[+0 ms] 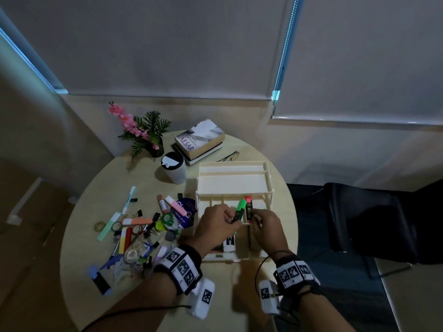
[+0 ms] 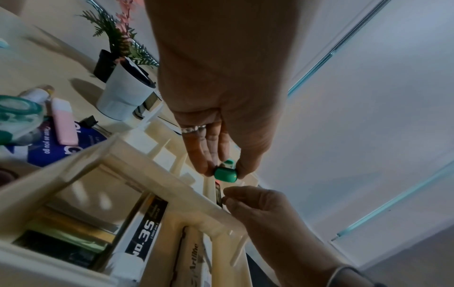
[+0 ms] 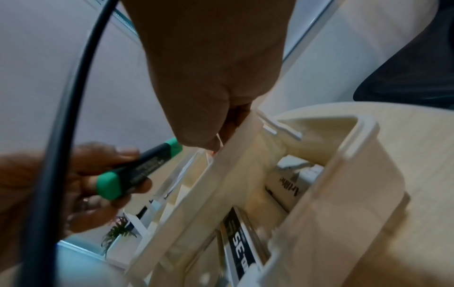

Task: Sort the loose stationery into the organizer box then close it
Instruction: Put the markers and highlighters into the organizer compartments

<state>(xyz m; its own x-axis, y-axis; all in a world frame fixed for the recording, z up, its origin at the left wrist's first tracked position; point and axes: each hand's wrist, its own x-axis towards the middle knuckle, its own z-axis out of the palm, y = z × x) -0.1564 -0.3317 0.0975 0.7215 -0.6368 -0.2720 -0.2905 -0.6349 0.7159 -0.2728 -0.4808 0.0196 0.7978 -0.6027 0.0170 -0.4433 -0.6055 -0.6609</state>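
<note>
The cream organizer box stands open on the round table, its lid tilted back. My left hand pinches a green highlighter over the box's middle compartments; in the left wrist view its green end sits between thumb and fingers. Beside it, my right hand grips a red-capped highlighter standing in a narrow slot. The right wrist view shows the green highlighter, while the red one is mostly hidden by my right hand. A staples box and a white marker lie in the front compartments.
A heap of loose stationery with pens, tape rolls, clips and a pink highlighter lies left of the box. A white cup, stacked books, glasses and a potted plant stand behind. A black chair is at the right.
</note>
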